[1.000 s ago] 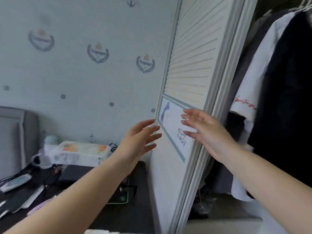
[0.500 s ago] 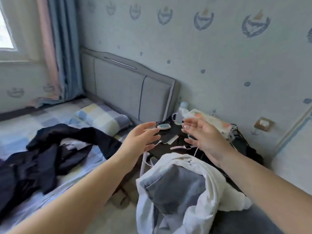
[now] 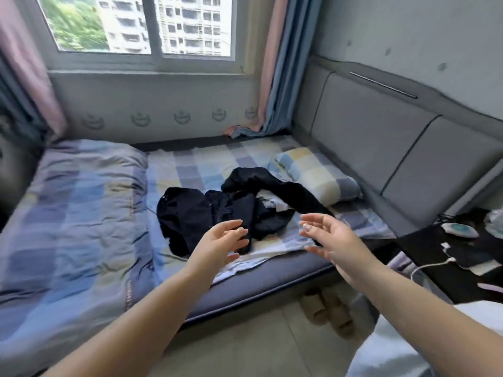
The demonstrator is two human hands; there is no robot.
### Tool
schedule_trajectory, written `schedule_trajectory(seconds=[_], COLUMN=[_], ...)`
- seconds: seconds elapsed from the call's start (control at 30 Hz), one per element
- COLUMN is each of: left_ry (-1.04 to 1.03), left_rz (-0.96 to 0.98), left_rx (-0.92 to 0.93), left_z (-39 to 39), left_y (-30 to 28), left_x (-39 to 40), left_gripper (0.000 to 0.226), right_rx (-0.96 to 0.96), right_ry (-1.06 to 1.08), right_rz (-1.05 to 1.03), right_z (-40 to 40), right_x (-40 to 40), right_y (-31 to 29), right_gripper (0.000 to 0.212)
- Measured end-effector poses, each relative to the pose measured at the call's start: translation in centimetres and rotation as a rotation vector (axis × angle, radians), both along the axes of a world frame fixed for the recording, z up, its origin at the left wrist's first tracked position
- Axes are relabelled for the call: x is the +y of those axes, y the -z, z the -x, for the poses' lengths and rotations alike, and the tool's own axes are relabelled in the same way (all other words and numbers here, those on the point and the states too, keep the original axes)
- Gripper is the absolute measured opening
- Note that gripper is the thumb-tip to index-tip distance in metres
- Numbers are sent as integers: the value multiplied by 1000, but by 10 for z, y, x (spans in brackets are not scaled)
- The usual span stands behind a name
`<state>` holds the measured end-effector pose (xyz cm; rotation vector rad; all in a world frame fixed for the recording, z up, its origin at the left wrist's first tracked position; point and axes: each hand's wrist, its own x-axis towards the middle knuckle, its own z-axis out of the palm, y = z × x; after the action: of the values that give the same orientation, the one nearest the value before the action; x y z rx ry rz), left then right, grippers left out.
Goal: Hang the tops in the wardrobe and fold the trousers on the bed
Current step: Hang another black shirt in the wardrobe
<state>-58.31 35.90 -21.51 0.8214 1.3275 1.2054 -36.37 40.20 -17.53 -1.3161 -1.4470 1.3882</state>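
Dark navy clothes (image 3: 217, 210) lie crumpled mid-bed on the checked sheet (image 3: 190, 164), one leg or sleeve trailing right toward the pillow (image 3: 313, 174). My left hand (image 3: 217, 246) and right hand (image 3: 330, 236) reach out over the near bed edge, fingers apart and relaxed, holding nothing, not touching the cloth. Folded duvet (image 3: 68, 213) on the left. Slippers (image 3: 326, 308) on the floor, near right.

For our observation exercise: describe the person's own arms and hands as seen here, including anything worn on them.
Both forearms are bare, with no sleeves in view. The left hand and right hand show no gloves, rings, watch or bracelets. One right fingernail looks pale and glossy.
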Motion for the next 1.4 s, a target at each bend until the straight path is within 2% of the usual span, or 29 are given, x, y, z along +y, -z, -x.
schedule_trajectory(seconds=[0.37, 0.7, 0.9, 1.23, 1.4], left_ry=[-277, -492, -577, -614, -520], left_rz=[202, 341, 396, 493, 532], left_rx=[-55, -84, -101, -69, 37], left_z=[140, 210, 261, 354, 387], left_y=[58, 97, 136, 269, 356], left_x=[13, 137, 214, 327, 383], left_gripper=[25, 10, 15, 12, 11], right_rx=[-50, -87, -141, -298, -433], right_ry=[-288, -340, -312, -333, -348], right_rz=[174, 308, 354, 366, 309], right_z=[152, 228, 273, 348, 377], right_x=[88, 242, 341, 454, 496], right_y=[76, 142, 189, 320, 406], right_gripper=[11, 13, 11, 13, 24])
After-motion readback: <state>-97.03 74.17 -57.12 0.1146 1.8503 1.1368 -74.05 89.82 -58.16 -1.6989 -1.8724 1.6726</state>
